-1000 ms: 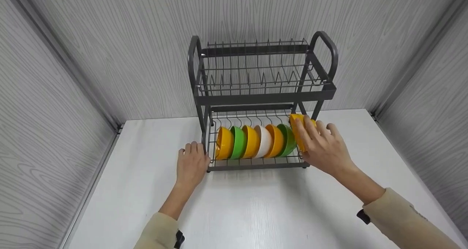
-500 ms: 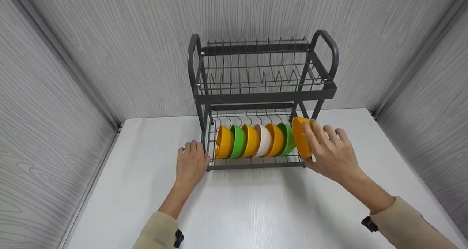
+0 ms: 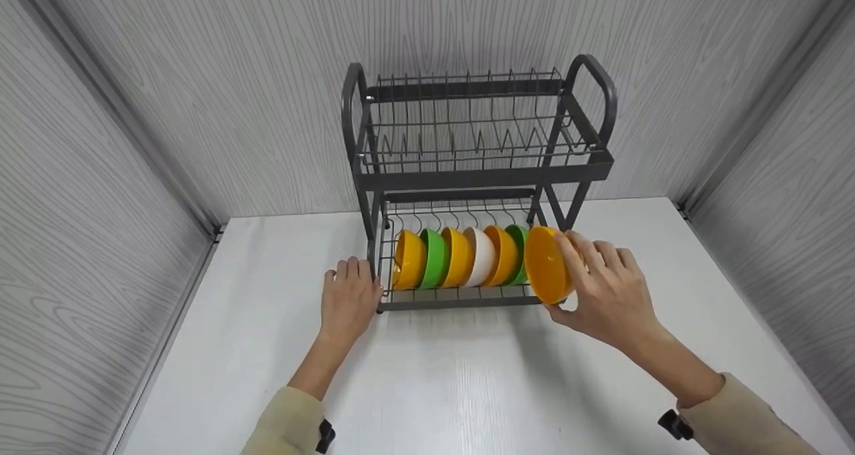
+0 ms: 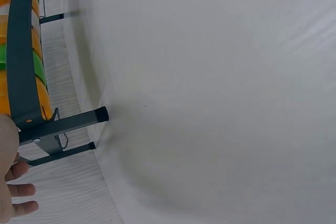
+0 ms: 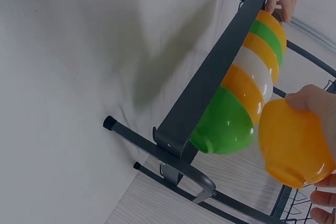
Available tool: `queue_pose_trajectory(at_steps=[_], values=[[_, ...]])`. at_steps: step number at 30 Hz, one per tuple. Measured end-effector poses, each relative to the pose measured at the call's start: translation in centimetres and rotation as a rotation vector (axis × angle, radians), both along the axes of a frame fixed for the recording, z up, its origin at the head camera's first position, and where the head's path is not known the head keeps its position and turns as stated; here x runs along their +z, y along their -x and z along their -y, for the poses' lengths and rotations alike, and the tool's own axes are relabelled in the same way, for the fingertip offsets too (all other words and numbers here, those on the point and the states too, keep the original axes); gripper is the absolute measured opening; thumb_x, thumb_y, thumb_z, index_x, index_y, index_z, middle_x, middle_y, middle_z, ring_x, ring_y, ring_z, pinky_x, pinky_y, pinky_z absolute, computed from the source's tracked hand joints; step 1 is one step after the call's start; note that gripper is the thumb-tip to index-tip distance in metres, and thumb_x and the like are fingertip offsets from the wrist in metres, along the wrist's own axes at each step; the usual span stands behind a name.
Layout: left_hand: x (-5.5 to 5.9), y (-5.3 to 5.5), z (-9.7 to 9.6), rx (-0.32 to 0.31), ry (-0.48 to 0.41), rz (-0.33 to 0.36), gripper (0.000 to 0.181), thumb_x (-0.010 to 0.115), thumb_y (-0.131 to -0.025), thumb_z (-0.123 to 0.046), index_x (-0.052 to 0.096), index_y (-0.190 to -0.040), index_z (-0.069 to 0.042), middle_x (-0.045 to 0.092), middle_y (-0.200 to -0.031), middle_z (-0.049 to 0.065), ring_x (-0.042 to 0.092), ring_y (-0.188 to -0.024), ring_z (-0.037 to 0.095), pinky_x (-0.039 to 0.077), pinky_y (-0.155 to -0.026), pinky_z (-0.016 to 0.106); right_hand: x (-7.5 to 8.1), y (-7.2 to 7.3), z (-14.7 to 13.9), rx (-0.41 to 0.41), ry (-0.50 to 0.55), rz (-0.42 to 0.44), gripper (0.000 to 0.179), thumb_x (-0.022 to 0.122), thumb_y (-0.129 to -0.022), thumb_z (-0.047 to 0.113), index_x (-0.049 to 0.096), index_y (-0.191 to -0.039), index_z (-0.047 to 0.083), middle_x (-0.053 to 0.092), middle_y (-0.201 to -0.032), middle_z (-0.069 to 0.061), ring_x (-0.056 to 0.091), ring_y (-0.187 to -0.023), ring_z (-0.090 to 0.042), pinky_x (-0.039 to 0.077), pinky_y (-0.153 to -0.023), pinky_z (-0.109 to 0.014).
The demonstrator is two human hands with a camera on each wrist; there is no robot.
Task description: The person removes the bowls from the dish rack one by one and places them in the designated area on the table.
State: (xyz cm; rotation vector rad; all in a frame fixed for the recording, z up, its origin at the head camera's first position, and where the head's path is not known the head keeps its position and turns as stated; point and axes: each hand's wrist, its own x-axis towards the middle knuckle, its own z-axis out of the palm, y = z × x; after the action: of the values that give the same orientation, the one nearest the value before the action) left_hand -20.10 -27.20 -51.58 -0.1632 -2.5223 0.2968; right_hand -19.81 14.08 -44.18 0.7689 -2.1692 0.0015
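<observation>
My right hand point(image 3: 611, 291) holds an orange bowl point(image 3: 546, 268) by its rim and side, thumb below and fingers over the top. The bowl is tilted on its side, its hollow facing left, and overlaps the right end of a dark two-tier dish rack point(image 3: 484, 177). My left hand point(image 3: 349, 300) grips the rack's front left post low down; its thumb is hidden in the head view. On the lower shelf a row of bowls stands on edge: orange ones point(image 3: 410, 261), a white one point(image 3: 481, 262) and green ones point(image 3: 435, 260). The rightmost green bowl point(image 5: 226, 124) is closest to the held bowl.
The upper tier point(image 3: 467, 124) has wire dividers and curved handles at both ends, right above the bowls. The rack stands on a white table point(image 3: 461, 381) near the back wall point(image 3: 267, 107). Wood-grain panels rise at both sides.
The orange bowl has come out from beside the rack's right end toward me, and its hollow has turned more into view. The left hand and the other bowls have stayed in place.
</observation>
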Motion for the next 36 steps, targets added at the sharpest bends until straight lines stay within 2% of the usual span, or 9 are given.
queue_pose_trajectory(at_steps=[10,17,22,25,31,36], values=[[0.0,-0.1,0.0,0.007,-0.007,0.018,0.034,0.067,-0.101,-0.032,0.061,-0.104,0.002,0.067,-0.096,0.018,0.064,-0.092,0.033,0.056,-0.079,0.044,-1.0,-0.7,0.0,0.030,0.074,0.030,0.115,0.094,-0.055,0.060,0.056,-0.147,0.004,0.071,-0.128,-0.017,0.066,-0.097,-0.038,0.057,-0.074,-0.048],[0.2,-0.1,-0.1,0.010,-0.027,0.039,0.034,0.067,-0.101,-0.031,0.061,-0.105,0.002,0.066,-0.097,0.018,0.063,-0.093,0.033,0.055,-0.080,0.044,-1.7,-1.4,0.0,0.036,0.143,0.103,0.118,0.096,-0.050,0.062,0.056,-0.147,0.006,0.070,-0.127,-0.016,0.063,-0.098,-0.035,0.056,-0.076,-0.047],[0.4,-0.3,-0.1,0.019,-0.045,0.052,0.037,0.065,-0.103,-0.033,0.060,-0.109,0.003,0.067,-0.104,0.020,0.064,-0.097,0.034,0.055,-0.079,0.044,-2.3,-1.8,0.2,0.046,0.179,0.129,0.118,0.095,-0.049,0.063,0.057,-0.145,0.007,0.070,-0.125,-0.016,0.063,-0.097,-0.035,0.057,-0.075,-0.047],[0.5,-0.6,-0.2,0.026,-0.064,0.051,0.040,0.066,-0.103,-0.036,0.059,-0.110,0.003,0.066,-0.103,0.020,0.064,-0.095,0.034,0.055,-0.079,0.044,-2.6,-2.0,0.4,0.046,0.187,0.149,0.118,0.095,-0.049,0.064,0.056,-0.146,0.007,0.069,-0.125,-0.016,0.063,-0.097,-0.034,0.057,-0.075,-0.048],[0.8,-1.2,-0.3,0.034,-0.077,0.024,0.051,0.070,-0.099,-0.044,0.059,-0.110,0.004,0.065,-0.104,0.022,0.063,-0.096,0.036,0.057,-0.083,0.048,-3.2,-2.4,0.5,0.059,0.214,0.205,0.116,0.094,-0.051,0.065,0.056,-0.146,0.008,0.069,-0.126,-0.015,0.062,-0.098,-0.032,0.058,-0.077,-0.046],[1.4,-2.0,-0.9,0.007,-0.092,-0.014,0.057,0.070,-0.097,-0.050,0.059,-0.112,0.004,0.065,-0.104,0.021,0.062,-0.099,0.035,0.057,-0.086,0.047,-3.6,-2.9,0.5,0.065,0.256,0.261,0.115,0.095,-0.052,0.061,0.056,-0.146,0.009,0.068,-0.128,-0.015,0.061,-0.100,-0.031,0.058,-0.080,-0.047]])
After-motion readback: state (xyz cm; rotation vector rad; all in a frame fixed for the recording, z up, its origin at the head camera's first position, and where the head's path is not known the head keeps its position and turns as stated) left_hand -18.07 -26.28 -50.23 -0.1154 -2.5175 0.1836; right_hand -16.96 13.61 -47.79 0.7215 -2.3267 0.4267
